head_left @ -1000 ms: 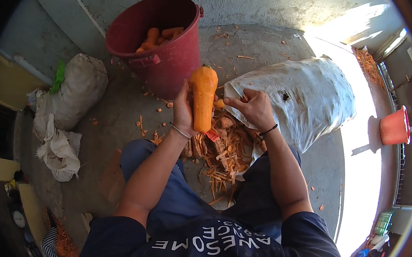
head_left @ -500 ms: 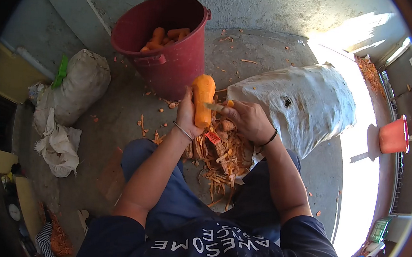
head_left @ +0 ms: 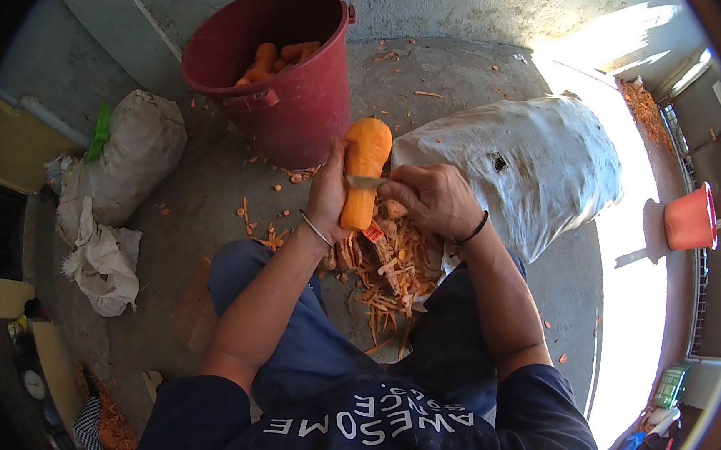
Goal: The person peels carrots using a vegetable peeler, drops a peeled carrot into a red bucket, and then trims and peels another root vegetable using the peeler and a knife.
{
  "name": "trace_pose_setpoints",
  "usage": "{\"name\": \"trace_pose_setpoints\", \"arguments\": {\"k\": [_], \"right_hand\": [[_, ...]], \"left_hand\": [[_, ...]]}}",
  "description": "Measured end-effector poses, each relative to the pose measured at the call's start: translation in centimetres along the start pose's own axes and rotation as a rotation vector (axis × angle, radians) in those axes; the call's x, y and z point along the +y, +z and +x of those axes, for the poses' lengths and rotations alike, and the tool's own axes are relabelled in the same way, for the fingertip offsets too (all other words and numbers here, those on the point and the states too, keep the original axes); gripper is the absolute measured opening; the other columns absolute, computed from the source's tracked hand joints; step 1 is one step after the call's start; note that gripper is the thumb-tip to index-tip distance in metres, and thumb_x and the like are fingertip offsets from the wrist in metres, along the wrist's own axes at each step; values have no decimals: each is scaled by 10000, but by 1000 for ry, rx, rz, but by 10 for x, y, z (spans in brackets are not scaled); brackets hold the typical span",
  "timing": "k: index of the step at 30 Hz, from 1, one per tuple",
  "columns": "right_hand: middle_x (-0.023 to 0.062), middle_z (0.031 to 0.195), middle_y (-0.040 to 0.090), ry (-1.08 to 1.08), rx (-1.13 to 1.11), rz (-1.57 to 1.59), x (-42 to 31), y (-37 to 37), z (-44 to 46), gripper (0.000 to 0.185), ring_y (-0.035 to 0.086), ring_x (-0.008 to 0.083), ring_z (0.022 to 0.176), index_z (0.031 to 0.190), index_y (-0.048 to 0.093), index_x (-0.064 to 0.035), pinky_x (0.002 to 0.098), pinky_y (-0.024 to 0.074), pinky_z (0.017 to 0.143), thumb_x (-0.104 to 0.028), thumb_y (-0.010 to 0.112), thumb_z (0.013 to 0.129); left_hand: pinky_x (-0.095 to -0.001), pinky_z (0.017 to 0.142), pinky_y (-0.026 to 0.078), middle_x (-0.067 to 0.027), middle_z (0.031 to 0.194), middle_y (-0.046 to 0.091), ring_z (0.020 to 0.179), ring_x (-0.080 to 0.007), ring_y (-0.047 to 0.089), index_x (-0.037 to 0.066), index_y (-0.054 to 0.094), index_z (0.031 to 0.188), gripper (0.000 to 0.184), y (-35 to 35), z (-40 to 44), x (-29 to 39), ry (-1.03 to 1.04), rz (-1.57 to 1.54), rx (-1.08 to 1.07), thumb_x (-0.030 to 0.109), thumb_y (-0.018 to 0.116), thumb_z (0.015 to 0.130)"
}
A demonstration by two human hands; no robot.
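Note:
An orange peeled squash (head_left: 368, 146) stands out in the middle, its bulbous end pointing away from me. My left hand (head_left: 327, 193) is wrapped round its left side. My right hand (head_left: 434, 198) grips a small knife (head_left: 366, 182), whose blade lies across the squash's narrow part; the handle is hidden in the fingers. Below both hands is a heap of orange peelings (head_left: 391, 269) with some unpeeled pieces, in front of a big whitish sack (head_left: 515, 169).
A dark red bucket (head_left: 301, 120) holding orange pieces stands at the upper left. A filled sack (head_left: 144, 147) and a crumpled one (head_left: 107, 266) are on the left. At the far right is a small red bucket (head_left: 689, 219). Scraps dot the floor.
The knife blade has come across the squash. My right hand, at first near the sack's edge, has moved down and left to the squash, which my left hand still holds.

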State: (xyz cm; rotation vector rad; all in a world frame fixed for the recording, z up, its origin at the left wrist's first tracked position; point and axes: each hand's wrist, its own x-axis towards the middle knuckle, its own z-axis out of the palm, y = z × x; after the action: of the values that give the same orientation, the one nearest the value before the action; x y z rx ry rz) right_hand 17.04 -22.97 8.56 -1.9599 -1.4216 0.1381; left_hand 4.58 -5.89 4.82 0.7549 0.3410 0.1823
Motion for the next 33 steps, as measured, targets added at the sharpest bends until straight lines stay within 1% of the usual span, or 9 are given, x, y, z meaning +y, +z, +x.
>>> {"name": "trace_pose_setpoints", "arguments": {"k": [2, 9, 15, 18, 20, 23, 26, 31, 33], "right_hand": [[145, 684, 675, -85, -33, 23, -6, 0, -1, 360, 688, 371, 672, 916, 729, -70, 482, 519, 639, -409, 678, 1028], [155, 687, 677, -27, 23, 54, 4, 3, 3, 361, 690, 379, 672, 920, 741, -69, 478, 520, 635, -412, 688, 1019], [153, 710, 693, -22, 105, -45, 7, 1, 2, 351, 702, 374, 684, 941, 750, -75, 473, 541, 648, -414, 694, 1013], [150, 718, 699, -104, 41, 62, -6, 2, -1, 351, 705, 374, 687, 930, 754, -79, 472, 550, 650, -416, 697, 1013], [145, 722, 704, -105, -43, 34, -11, 5, -3, 346, 702, 371, 679, 925, 756, -84, 472, 542, 637, -413, 699, 1015], [149, 706, 691, -90, -12, 26, -6, 4, 0, 343, 694, 367, 666, 918, 752, -83, 473, 527, 624, -408, 702, 1014], [152, 694, 681, -61, 50, 20, -2, 4, 2, 341, 689, 368, 661, 905, 746, -77, 476, 521, 620, -399, 707, 1009], [154, 693, 679, -57, 99, -8, -3, 3, 1, 332, 685, 374, 653, 897, 741, -64, 478, 521, 621, -377, 714, 1003], [156, 686, 673, -121, 48, -17, -8, 1, -1, 342, 680, 380, 645, 881, 729, -54, 478, 520, 618, -372, 711, 1005]], "left_hand": [[-322, 562, 629, -63, 1058, 689, 788, -163, 735, 124, 546, 1366, 650, 4, -1, 1, 29, -13, 21, 673, 315, 1108], [-326, 547, 624, -65, 1033, 691, 767, -155, 727, 117, 566, 1338, 644, -3, 0, -5, -23, -47, -6, 659, 296, 1117], [-340, 546, 626, -55, 1045, 694, 758, -156, 714, 138, 566, 1342, 625, -5, -2, -7, -71, -66, -21, 656, 296, 1118], [-348, 561, 628, -52, 1069, 692, 787, -166, 723, 150, 559, 1354, 605, -3, 0, -6, -28, -112, -28, 643, 293, 1125], [-334, 594, 631, -51, 1096, 691, 823, -168, 731, 149, 548, 1378, 595, 0, 2, -5, 23, -125, 53, 625, 289, 1133], [-315, 646, 636, -52, 1111, 691, 875, -163, 734, 134, 557, 1381, 591, -5, -2, -3, -30, -101, -29, 607, 298, 1139], [-312, 687, 638, -53, 1104, 692, 911, -154, 730, 114, 571, 1371, 588, -7, -1, -7, -3, -72, -43, 591, 314, 1143], [-323, 672, 636, -54, 1093, 693, 888, -148, 729, 101, 582, 1357, 569, -9, 0, -9, 1, -100, -38, 570, 337, 1147], [-322, 653, 635, -55, 1090, 694, 868, -148, 730, 100, 581, 1359, 565, -8, 1, -7, 23, -117, -17, 566, 343, 1147]]}}
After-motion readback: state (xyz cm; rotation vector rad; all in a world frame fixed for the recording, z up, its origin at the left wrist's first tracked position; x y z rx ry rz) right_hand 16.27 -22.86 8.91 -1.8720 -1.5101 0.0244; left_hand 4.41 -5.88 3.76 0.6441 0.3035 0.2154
